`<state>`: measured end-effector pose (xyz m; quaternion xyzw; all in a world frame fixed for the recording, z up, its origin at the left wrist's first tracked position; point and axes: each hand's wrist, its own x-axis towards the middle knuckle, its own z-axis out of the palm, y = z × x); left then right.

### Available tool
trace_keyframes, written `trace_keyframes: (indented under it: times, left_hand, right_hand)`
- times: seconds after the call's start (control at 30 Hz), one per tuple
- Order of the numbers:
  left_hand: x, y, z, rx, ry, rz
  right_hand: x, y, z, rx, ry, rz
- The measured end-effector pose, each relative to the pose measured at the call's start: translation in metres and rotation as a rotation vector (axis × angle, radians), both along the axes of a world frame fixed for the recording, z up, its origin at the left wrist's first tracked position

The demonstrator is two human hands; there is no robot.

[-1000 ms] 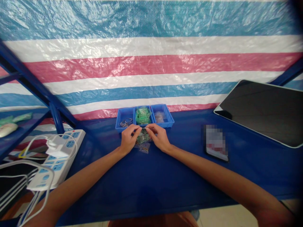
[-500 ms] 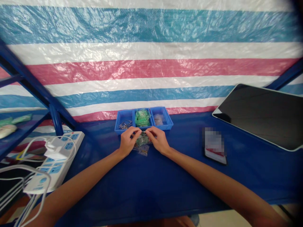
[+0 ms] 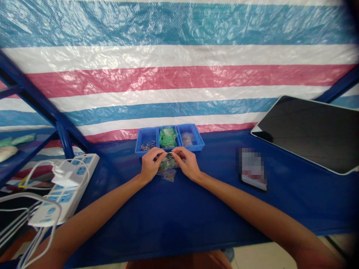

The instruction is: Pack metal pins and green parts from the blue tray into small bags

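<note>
Head view, the only one, with the meeting fingertips serving as dial centre: the left hand (image 3: 150,163) is pinching, thumb and forefinger nearly together, and the right hand (image 3: 188,163) is mirroring it, the two sharing hold of a small slender piece (image 3: 168,152) that is bridging them at centre; its exact form is remaining too fine to tell. Just beneath, at 6 o'clock, a greenish bag (image 3: 168,163) and a clear packet (image 3: 169,175) are lying on the blue table (image 3: 168,216). A row of three blue bins (image 3: 146,135) is spanning 10 to 2 o'clock, bearing loose metal pins (image 3: 147,145) at 10, green packets (image 3: 168,136) at 12 and a cloudy bag (image 3: 187,139) at 2. Judged by posture, close two-handed work on one piece is under way, and the next move is calling for a light, steady pinch with both sides staying aligned. Against the frame half a second earlier, the whole scene is sitting slightly higher, probably reflecting a head tilt, while both hands are keeping the same pose
</note>
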<state>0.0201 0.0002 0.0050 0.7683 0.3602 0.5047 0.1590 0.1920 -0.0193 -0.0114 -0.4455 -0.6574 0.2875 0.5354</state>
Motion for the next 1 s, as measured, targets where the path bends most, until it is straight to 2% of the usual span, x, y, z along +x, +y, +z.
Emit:
trace_keyframes:
  times: [0.37, 0.63, 0.87, 1.0]
  left_hand:
    - [-0.0021, -0.0001, -0.0016, 0.003, 0.008, -0.023]
    - [-0.0028, -0.0004, -0.003, 0.113, 0.001, 0.011]
    - [-0.0028, -0.005, -0.0011, -0.061, -0.049, 0.014]
    - [-0.0021, -0.0035, -0.0023, -0.094, -0.076, 0.003]
  right_hand:
    - [0.0016, -0.0001, 0.0019, 0.074, -0.095, -0.003]
    - [0.0014, 0.0034, -0.0001, 0.138, -0.171, 0.003]
    - [0.0013, 0.0026, 0.0003, 0.115, -0.107, -0.039]
    - [0.0014, 0.0013, 0.001, 0.129, -0.098, -0.058]
